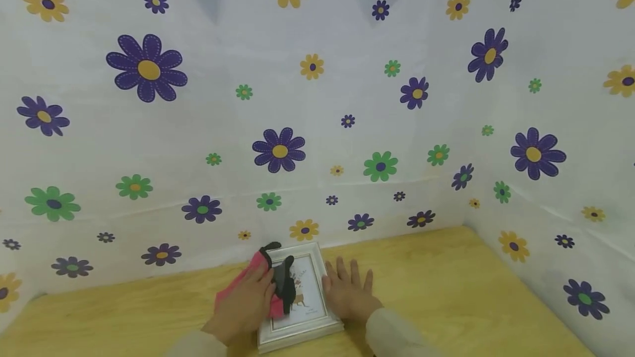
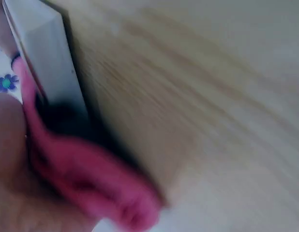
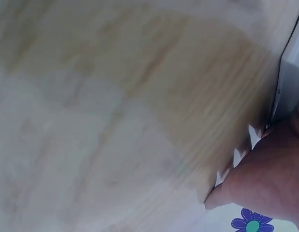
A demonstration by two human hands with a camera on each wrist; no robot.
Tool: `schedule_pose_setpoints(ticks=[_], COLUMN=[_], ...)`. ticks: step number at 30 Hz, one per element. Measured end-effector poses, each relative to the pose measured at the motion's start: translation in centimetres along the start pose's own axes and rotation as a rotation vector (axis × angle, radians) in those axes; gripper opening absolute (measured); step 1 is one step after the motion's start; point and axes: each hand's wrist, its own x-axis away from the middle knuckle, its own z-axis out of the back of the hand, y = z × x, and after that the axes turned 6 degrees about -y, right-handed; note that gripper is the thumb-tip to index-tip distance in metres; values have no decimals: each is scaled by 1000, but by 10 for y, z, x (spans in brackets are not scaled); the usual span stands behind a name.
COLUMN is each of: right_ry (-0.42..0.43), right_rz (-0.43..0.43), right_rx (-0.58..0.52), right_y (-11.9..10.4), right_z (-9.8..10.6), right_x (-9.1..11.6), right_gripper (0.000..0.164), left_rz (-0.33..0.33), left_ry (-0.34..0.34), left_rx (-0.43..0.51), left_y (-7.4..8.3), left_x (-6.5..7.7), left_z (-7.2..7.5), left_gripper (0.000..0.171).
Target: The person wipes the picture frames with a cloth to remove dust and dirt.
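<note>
A white picture frame (image 1: 297, 335) lies on the wooden table in the head view. Its picture (image 1: 303, 285) shows a small drawing with flowers, partly covered. On the frame's left side my left hand (image 1: 246, 297) holds a pink cloth with black edging (image 1: 278, 308) against it. The bunched pink cloth (image 2: 111, 179) hangs past the frame's side (image 2: 52, 58) in the left wrist view. My right hand (image 1: 347, 293) rests at the frame's right edge, fingers spread and thumb side against it. In the right wrist view, that hand (image 3: 270, 174) is beside the frame's side wall (image 3: 291, 87).
The wooden table (image 1: 426, 285) extends to both sides of the frame. Behind it and to the right hangs a white sheet (image 1: 347, 32) printed with purple, green and yellow flowers, meeting the table's back and right edges.
</note>
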Motion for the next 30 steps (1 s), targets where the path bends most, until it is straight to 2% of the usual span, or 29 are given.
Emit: schedule_pose_setpoints(ticks=[3,4,6,9,11,12,14,16,18,20,23,25,27,30], right_ry=[9,10,8,-3,-10,-13,-9,-5,5,14,31,40,46,42], right_rz=[3,4,11,24,31,33,32,24,16,8,5,-1,0,-1], right_rx=[4,-2,-10,-21,-23,-27,-27,-29,-28,-19,-16,-15,-24,-30], right_y=[0,0,2,4,4,4,2,0,-1,-1,0,-1,-3,-2], right_z=[1,1,0,1,2,3,3,1,-1,-3,-3,-2,-1,-1], right_x=[-1,-1,0,1,1,2,2,1,0,0,0,0,0,2], right_gripper=[52,51,51,51,51,51,51,50,50,50,50,49,49,49], left_rz=[53,60,94,14,-33,-33,-30,13,32,9,-32,-30,18,99], left_ry=[136,153,122,8,-14,-9,4,32,24,18,-4,-9,16,38], left_rx=[-24,-36,2,-10,8,11,-20,-37,-86,-99,-36,21,65,71], left_y=[-4,-4,1,8,10,10,4,0,-1,1,7,8,4,2], left_x=[-17,-20,-17,3,15,16,9,-4,-12,-8,10,17,12,-4], left_z=[-7,-8,-4,4,9,11,11,8,4,1,-2,-2,-1,2], left_gripper=[39,39,40,38,37,37,37,38,39,40,44,48,51,53])
